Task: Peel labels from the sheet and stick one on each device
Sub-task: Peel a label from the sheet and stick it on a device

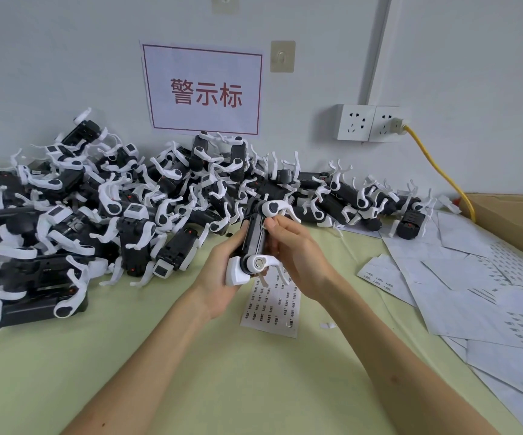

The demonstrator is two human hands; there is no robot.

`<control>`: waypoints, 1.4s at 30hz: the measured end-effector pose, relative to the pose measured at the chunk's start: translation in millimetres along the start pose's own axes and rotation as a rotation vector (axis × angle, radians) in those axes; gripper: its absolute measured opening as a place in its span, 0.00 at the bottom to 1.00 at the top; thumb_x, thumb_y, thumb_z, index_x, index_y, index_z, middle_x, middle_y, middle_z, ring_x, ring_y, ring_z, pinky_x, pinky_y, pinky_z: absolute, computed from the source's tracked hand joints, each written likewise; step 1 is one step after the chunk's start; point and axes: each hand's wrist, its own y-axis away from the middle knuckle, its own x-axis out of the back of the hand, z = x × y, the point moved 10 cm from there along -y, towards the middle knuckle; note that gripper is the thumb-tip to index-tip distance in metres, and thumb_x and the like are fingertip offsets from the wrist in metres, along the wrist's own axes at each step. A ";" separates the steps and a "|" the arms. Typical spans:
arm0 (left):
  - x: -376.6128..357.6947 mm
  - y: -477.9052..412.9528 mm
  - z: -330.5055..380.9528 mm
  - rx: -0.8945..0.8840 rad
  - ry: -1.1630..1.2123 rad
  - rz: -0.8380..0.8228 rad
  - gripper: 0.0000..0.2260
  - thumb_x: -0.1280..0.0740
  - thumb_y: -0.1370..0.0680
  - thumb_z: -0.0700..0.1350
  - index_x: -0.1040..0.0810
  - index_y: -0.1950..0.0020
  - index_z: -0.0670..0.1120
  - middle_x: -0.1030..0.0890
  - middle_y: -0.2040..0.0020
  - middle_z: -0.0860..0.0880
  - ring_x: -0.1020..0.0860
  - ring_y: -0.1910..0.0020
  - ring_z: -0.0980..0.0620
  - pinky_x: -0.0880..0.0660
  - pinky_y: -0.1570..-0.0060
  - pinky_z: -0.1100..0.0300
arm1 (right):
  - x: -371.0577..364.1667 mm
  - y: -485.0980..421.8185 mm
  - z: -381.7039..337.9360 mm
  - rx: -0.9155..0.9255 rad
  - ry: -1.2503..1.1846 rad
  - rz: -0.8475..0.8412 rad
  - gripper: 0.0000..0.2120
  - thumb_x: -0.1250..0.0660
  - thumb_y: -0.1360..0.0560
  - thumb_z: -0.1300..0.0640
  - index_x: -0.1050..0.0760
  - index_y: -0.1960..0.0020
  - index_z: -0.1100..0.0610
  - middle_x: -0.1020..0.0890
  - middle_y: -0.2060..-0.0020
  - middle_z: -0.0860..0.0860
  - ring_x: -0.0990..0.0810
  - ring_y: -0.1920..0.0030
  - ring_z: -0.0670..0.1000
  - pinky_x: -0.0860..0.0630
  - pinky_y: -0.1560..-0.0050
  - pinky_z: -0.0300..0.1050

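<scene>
A black-and-white dog-shaped device (255, 238) is held above the middle of the green table. My left hand (224, 279) grips its body from the left and below. My right hand (291, 246) rests on its right side, thumb and fingers pressed against the black body. I cannot tell whether a label is under the fingers. A label sheet (272, 304) with several small printed labels lies flat on the table just below the device. A large heap of the same devices (103, 208) covers the left and back of the table.
Several used backing sheets (461, 277) lie spread at the right. A cardboard box (511, 215) stands at the far right edge. A yellow cable (436, 164) runs from the wall socket (370, 122) down behind the box. A red-lettered sign (203, 89) hangs on the wall.
</scene>
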 end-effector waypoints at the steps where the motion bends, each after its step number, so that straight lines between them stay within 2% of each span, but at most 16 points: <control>1: 0.4 0.2 0.6 -0.001 0.004 0.003 0.16 0.37 0.23 0.59 0.11 0.51 0.56 0.15 0.56 0.52 0.18 0.60 0.55 0.22 0.61 0.60 | 0.0 0.6 -1.0 0.005 0.004 -0.001 0.19 0.37 0.18 0.52 0.35 0.64 0.59 0.32 0.68 0.57 0.32 0.68 0.56 0.34 0.63 0.52; 5: 2.1 -0.3 0.0 -0.003 -0.015 0.013 0.16 0.37 0.22 0.59 0.11 0.52 0.55 0.15 0.55 0.51 0.18 0.59 0.55 0.24 0.59 0.58 | 0.8 1.1 -3.1 0.007 0.024 -0.004 0.18 0.36 0.20 0.50 0.35 0.65 0.55 0.33 0.67 0.55 0.35 0.66 0.53 0.35 0.60 0.48; 9: 5.5 -0.8 -3.0 -0.005 -0.057 0.025 0.19 0.42 0.14 0.50 0.11 0.49 0.58 0.13 0.51 0.53 0.17 0.55 0.59 0.23 0.52 0.61 | -0.5 1.8 -3.5 -0.001 0.011 -0.051 0.17 0.35 0.21 0.52 0.37 0.65 0.56 0.34 0.66 0.55 0.34 0.64 0.52 0.34 0.59 0.46; 11: 5.9 -1.1 -3.8 0.005 -0.047 0.028 0.18 0.42 0.14 0.53 0.11 0.48 0.56 0.14 0.50 0.52 0.17 0.54 0.58 0.25 0.50 0.59 | -2.1 2.1 -3.3 0.001 -0.001 -0.078 0.17 0.34 0.21 0.55 0.37 0.64 0.56 0.34 0.65 0.56 0.33 0.65 0.52 0.33 0.59 0.44; 14: 7.9 -3.6 -3.8 0.016 -0.028 0.033 0.18 0.41 0.16 0.57 0.12 0.46 0.52 0.16 0.54 0.50 0.20 0.59 0.54 0.28 0.55 0.55 | -5.3 2.3 -1.6 0.003 -0.025 -0.121 0.15 0.34 0.21 0.58 0.35 0.64 0.56 0.27 0.68 0.52 0.28 0.68 0.49 0.27 0.63 0.39; 16: 9.9 -5.4 -3.1 0.007 -0.034 0.036 0.18 0.41 0.16 0.57 0.12 0.45 0.51 0.16 0.54 0.48 0.20 0.59 0.53 0.28 0.57 0.54 | -6.7 2.0 -0.8 0.004 -0.031 -0.130 0.15 0.34 0.20 0.57 0.34 0.63 0.56 0.25 0.68 0.51 0.26 0.68 0.50 0.25 0.64 0.40; 20: 9.5 -3.9 -3.9 0.008 -0.043 0.033 0.18 0.41 0.16 0.57 0.12 0.47 0.55 0.14 0.52 0.52 0.17 0.57 0.57 0.25 0.56 0.58 | -2.5 -0.4 3.6 -0.016 -0.041 -0.058 0.17 0.35 0.19 0.52 0.34 0.65 0.54 0.29 0.68 0.50 0.28 0.67 0.50 0.27 0.63 0.40; 23: 8.0 -3.1 -3.0 0.012 -0.029 0.035 0.18 0.40 0.17 0.57 0.11 0.48 0.54 0.14 0.51 0.52 0.17 0.55 0.57 0.24 0.54 0.59 | 1.8 -1.6 7.1 -0.039 -0.078 -0.010 0.17 0.37 0.20 0.51 0.34 0.65 0.53 0.31 0.70 0.49 0.32 0.68 0.49 0.29 0.64 0.39; 26: 4.2 -3.1 -1.2 -0.021 -0.051 0.014 0.18 0.40 0.18 0.57 0.11 0.49 0.52 0.14 0.51 0.50 0.16 0.53 0.55 0.21 0.50 0.61 | 6.9 -1.6 8.8 -0.056 -0.098 0.044 0.15 0.40 0.20 0.52 0.35 0.64 0.55 0.34 0.67 0.54 0.34 0.65 0.51 0.33 0.61 0.44; 28: 3.7 -3.8 -3.4 -0.013 -0.022 0.020 0.18 0.39 0.19 0.58 0.11 0.51 0.51 0.14 0.52 0.50 0.17 0.54 0.54 0.23 0.49 0.58 | 6.6 -0.4 7.2 -0.060 -0.100 0.050 0.14 0.40 0.20 0.53 0.33 0.63 0.55 0.35 0.64 0.57 0.34 0.62 0.53 0.33 0.58 0.47; 32: 6.8 -4.5 -4.2 0.012 0.065 0.036 0.18 0.38 0.19 0.57 0.11 0.53 0.50 0.15 0.54 0.50 0.17 0.58 0.54 0.22 0.60 0.60 | -4.7 1.8 -0.6 -0.035 -0.085 -0.037 0.09 0.39 0.25 0.54 0.33 0.61 0.58 0.34 0.67 0.54 0.32 0.66 0.50 0.30 0.61 0.41; 34: 5.5 -3.6 -2.7 0.006 0.058 0.031 0.17 0.38 0.19 0.57 0.11 0.50 0.51 0.14 0.50 0.50 0.16 0.53 0.55 0.20 0.54 0.61 | -5.6 2.4 -1.8 -0.022 -0.051 -0.036 0.18 0.36 0.23 0.50 0.30 0.57 0.66 0.29 0.64 0.57 0.27 0.62 0.53 0.26 0.55 0.42; 36: 3.5 -2.6 -2.7 0.002 -0.003 0.034 0.17 0.40 0.18 0.57 0.12 0.46 0.53 0.14 0.44 0.50 0.17 0.45 0.55 0.24 0.39 0.56 | -1.9 2.7 -0.6 -0.027 -0.043 -0.007 0.27 0.33 0.21 0.48 0.30 0.46 0.75 0.25 0.55 0.61 0.26 0.53 0.59 0.28 0.45 0.54; 37: 2.6 -2.5 -3.2 0.005 -0.020 0.033 0.18 0.41 0.16 0.57 0.12 0.44 0.54 0.15 0.42 0.49 0.18 0.42 0.54 0.28 0.33 0.53 | -0.9 3.2 -1.4 -0.025 -0.041 0.002 0.28 0.33 0.22 0.47 0.30 0.44 0.75 0.25 0.52 0.62 0.27 0.52 0.60 0.30 0.44 0.57; 40: 1.4 -2.0 -3.6 0.018 -0.015 0.022 0.18 0.41 0.16 0.57 0.13 0.42 0.54 0.16 0.38 0.49 0.19 0.38 0.53 0.33 0.27 0.49 | 0.1 1.6 -2.0 -0.020 -0.051 0.005 0.26 0.31 0.23 0.48 0.29 0.46 0.73 0.26 0.53 0.61 0.29 0.54 0.59 0.32 0.47 0.55; 42: 1.5 -1.8 -3.6 0.021 -0.014 0.006 0.17 0.40 0.18 0.57 0.13 0.41 0.54 0.15 0.39 0.50 0.19 0.39 0.55 0.31 0.28 0.51 | 2.2 0.3 0.4 -0.030 -0.052 0.005 0.20 0.32 0.22 0.49 0.27 0.50 0.69 0.27 0.60 0.59 0.28 0.62 0.55 0.29 0.53 0.47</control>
